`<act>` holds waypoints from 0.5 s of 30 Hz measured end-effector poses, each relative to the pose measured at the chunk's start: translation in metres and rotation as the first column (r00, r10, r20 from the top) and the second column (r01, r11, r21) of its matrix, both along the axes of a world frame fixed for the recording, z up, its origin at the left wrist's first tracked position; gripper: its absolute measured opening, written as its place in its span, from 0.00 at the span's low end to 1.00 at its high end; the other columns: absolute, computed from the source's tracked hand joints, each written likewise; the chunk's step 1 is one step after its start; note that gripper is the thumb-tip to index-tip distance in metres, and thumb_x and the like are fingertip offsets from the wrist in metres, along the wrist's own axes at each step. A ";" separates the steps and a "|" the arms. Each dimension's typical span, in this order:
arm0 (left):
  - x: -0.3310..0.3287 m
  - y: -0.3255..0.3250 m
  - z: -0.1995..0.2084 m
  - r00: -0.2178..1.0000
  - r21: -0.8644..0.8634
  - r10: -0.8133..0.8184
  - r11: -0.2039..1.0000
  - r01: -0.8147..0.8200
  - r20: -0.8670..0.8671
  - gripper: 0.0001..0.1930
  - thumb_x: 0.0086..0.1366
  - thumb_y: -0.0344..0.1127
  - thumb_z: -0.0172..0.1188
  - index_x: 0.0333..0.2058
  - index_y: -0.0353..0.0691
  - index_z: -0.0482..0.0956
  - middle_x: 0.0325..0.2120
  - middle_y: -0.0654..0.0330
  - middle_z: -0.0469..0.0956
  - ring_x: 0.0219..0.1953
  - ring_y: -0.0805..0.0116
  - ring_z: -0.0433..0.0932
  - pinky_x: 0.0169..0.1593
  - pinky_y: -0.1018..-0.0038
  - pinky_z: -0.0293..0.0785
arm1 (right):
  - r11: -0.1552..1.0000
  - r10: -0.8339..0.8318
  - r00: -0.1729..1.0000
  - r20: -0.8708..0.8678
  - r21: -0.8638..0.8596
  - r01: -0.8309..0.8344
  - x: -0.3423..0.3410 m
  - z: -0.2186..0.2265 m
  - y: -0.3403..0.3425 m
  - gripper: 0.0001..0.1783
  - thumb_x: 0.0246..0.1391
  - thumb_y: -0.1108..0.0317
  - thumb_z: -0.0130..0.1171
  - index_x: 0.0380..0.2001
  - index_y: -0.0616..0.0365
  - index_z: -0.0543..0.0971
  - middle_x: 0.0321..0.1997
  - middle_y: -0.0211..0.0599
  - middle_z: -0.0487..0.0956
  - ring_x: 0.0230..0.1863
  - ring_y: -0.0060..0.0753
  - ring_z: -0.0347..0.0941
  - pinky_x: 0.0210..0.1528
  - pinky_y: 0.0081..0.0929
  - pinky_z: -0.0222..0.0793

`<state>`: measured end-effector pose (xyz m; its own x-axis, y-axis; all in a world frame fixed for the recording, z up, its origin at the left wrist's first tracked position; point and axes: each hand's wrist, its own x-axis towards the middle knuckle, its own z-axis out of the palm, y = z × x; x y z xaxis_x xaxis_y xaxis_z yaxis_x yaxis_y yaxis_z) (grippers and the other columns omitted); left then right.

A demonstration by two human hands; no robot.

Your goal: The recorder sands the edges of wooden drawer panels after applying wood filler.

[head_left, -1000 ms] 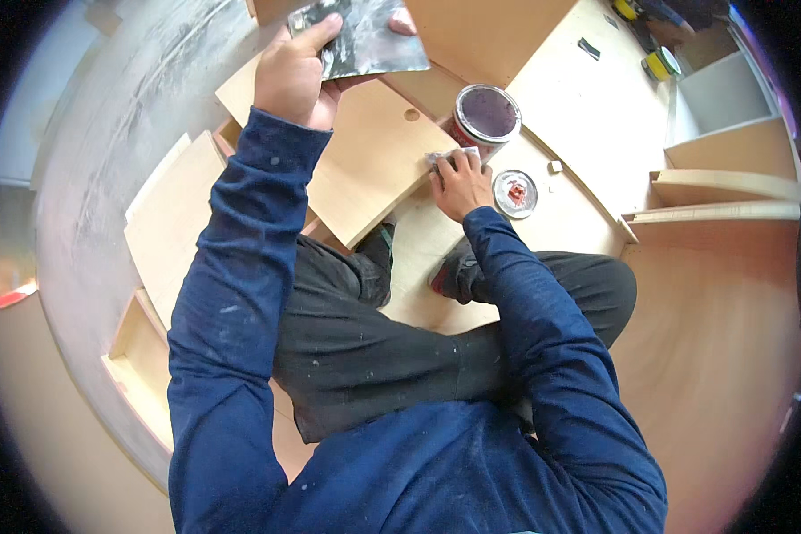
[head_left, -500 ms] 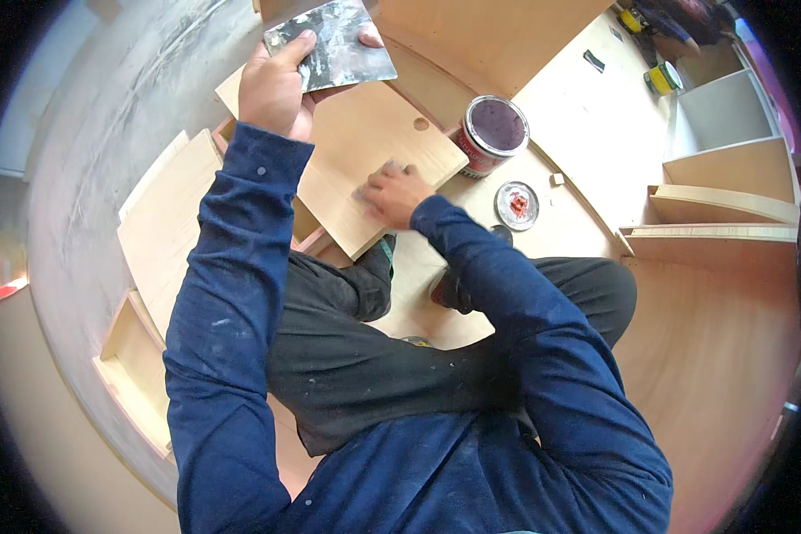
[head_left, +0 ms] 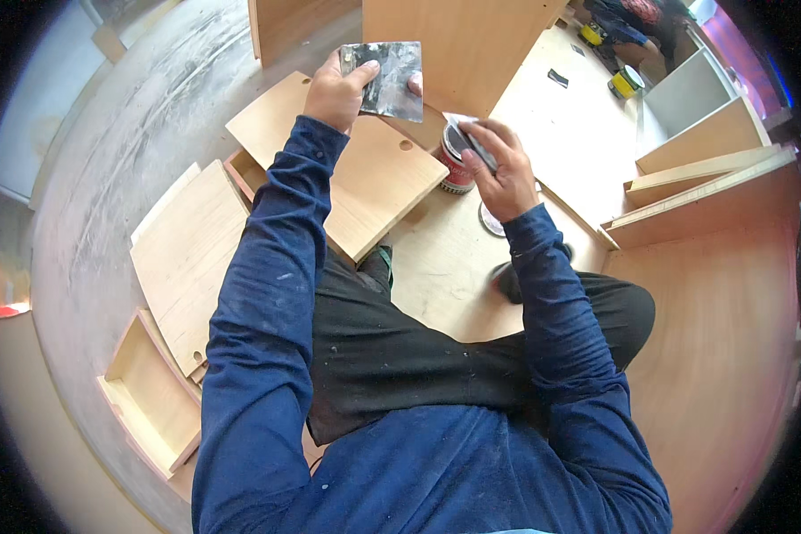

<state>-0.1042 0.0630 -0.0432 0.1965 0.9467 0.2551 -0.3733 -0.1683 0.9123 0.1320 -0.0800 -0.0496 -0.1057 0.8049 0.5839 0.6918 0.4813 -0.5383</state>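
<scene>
A single head-worn fisheye camera looks steeply down, close over the person's arms and lap.

Yellow can (head_left: 626,83) on a plywood sheet (head_left: 587,133), open wooden drawer box (head_left: 151,405), dusty concrete floor (head_left: 116,160)

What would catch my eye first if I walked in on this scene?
Most likely the left hand, raised near the top of the view, gripping a smeared grey square plate. Just right of it, the right hand holds a small flat blade over an open can standing on the wooden floor boards. Pale plywood panels and shallow drawer boxes lie spread around the seated person.
</scene>
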 end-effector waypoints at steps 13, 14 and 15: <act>0.021 -0.027 0.001 0.975 0.039 0.216 0.975 -0.218 0.057 0.10 0.65 0.24 0.57 0.45 0.33 0.74 0.39 0.56 0.80 0.39 0.64 0.82 0.45 0.66 0.82 | 0.986 0.140 0.843 0.520 0.006 -0.167 0.012 -0.036 -0.026 0.22 0.54 0.63 0.61 0.54 0.46 0.78 0.55 0.40 0.73 0.61 0.51 0.65 0.58 0.51 0.62; 0.016 -0.022 -0.003 0.955 -0.023 0.149 0.989 -0.148 0.257 0.11 0.66 0.24 0.54 0.47 0.32 0.74 0.42 0.53 0.80 0.42 0.59 0.83 0.48 0.60 0.82 | 0.983 0.182 0.818 0.545 -0.085 -0.163 0.013 -0.059 -0.030 0.22 0.53 0.63 0.62 0.54 0.46 0.78 0.55 0.40 0.72 0.62 0.50 0.64 0.58 0.52 0.62; 0.011 -0.019 -0.009 0.948 -0.032 0.174 0.985 -0.172 0.268 0.08 0.65 0.22 0.55 0.42 0.35 0.74 0.37 0.57 0.81 0.39 0.61 0.84 0.44 0.62 0.84 | 0.974 0.198 0.788 0.582 -0.208 -0.092 0.015 -0.084 -0.036 0.23 0.53 0.63 0.62 0.54 0.46 0.77 0.55 0.40 0.72 0.62 0.49 0.63 0.58 0.51 0.61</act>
<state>-0.0927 0.0441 -0.0523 -0.0453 0.9625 0.2675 -0.5702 -0.2448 0.7842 0.1466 -0.1164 -0.1337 -0.5122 0.8275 0.2301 0.8287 0.5465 -0.1204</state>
